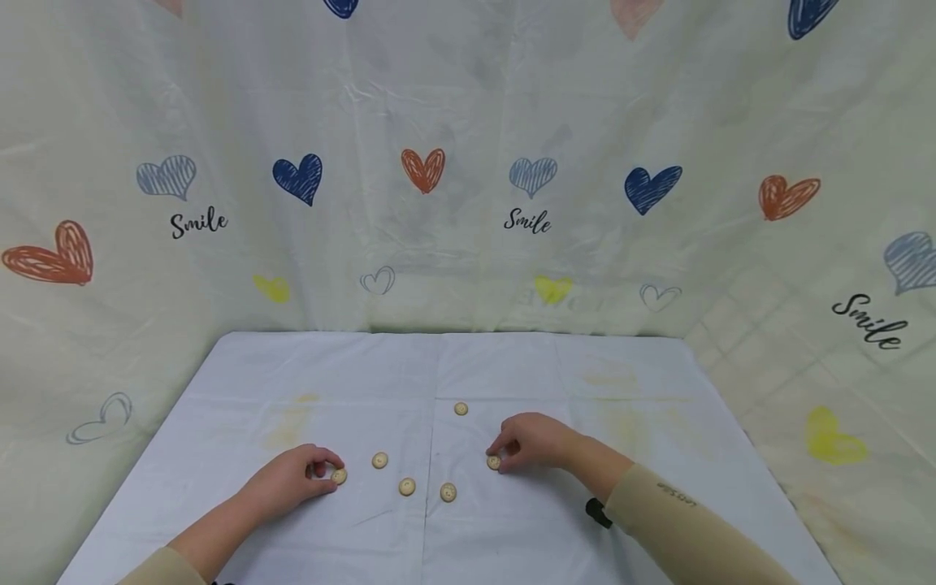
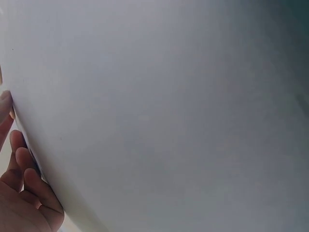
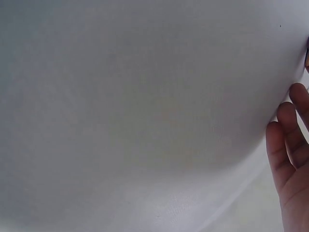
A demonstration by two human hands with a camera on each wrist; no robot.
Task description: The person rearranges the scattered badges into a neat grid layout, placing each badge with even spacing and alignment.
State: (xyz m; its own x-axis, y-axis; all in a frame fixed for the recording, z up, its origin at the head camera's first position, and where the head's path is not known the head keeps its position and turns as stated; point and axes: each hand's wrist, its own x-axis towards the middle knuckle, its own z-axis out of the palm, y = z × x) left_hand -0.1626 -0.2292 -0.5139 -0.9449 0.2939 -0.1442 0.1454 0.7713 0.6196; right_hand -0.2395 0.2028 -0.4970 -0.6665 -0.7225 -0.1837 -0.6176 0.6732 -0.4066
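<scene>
In the head view my left hand (image 1: 281,485) is low over the white-covered table, pinching a small round wooden button (image 1: 339,477) between thumb and forefinger. On the other side my right hand (image 1: 539,444) pinches a second wooden button (image 1: 493,462) at its fingertips. Between the hands lie more buttons like these: one (image 1: 379,461) just right of the left hand, then two others (image 1: 406,487) (image 1: 448,492) nearer to me. Both wrist views catch only part of the left hand (image 2: 31,193) and right hand (image 3: 294,154) at the edge, against white cloth.
One more wooden button (image 1: 461,409) lies farther back, left of and beyond the right hand. White cloth (image 1: 351,374) with fold creases covers the table. Behind and beside it hangs a pale curtain (image 1: 468,106) printed with hearts. A black object (image 1: 598,513) shows at the right cuff.
</scene>
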